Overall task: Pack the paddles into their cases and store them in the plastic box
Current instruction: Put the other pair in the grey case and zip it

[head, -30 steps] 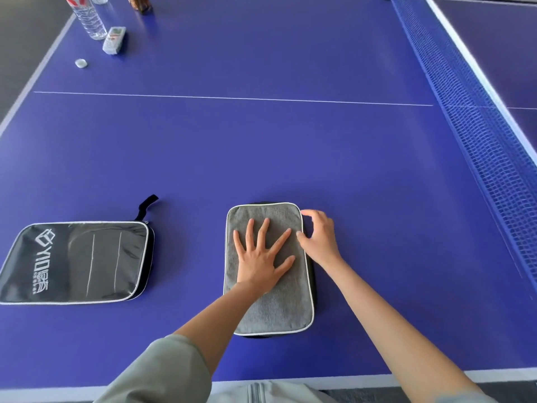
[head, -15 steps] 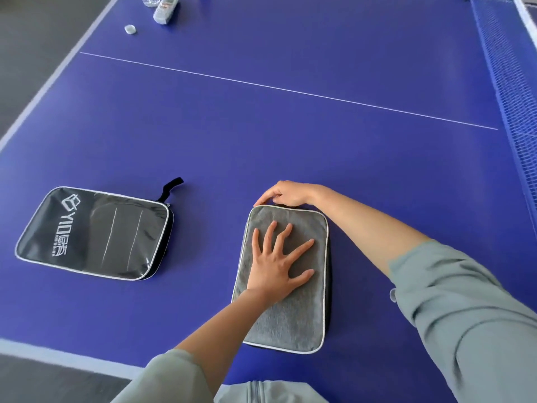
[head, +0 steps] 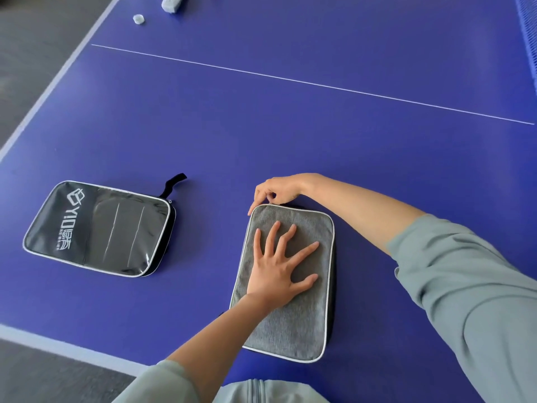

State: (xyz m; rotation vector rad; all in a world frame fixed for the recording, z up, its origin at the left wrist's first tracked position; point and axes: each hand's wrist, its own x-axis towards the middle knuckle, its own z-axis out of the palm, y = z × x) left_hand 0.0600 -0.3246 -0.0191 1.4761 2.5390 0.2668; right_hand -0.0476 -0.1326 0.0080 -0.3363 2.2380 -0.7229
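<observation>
A grey fabric paddle case [head: 293, 324] with white piping lies on the blue table [head: 261, 126] near its front edge. My left hand [head: 280, 264] presses flat on its top, fingers spread. My right hand [head: 274, 189] reaches across to the case's far left corner, thumb and fingers pinched at the edge, seemingly on the zipper pull; the pull itself is hidden. A black glossy paddle case [head: 98, 228] with white lettering and a black strap lies closed to the left. No paddle or plastic box is in view.
A white bottle cap [head: 138, 19] and a small white device [head: 171, 2] lie at the far left of the table. The blue net [head: 527, 27] runs along the right. The table's left and front edges border grey floor.
My right hand has slid along the case's far edge from the right corner to the left corner. My left hand has stayed pressed on the case. The view has swung to the right.
</observation>
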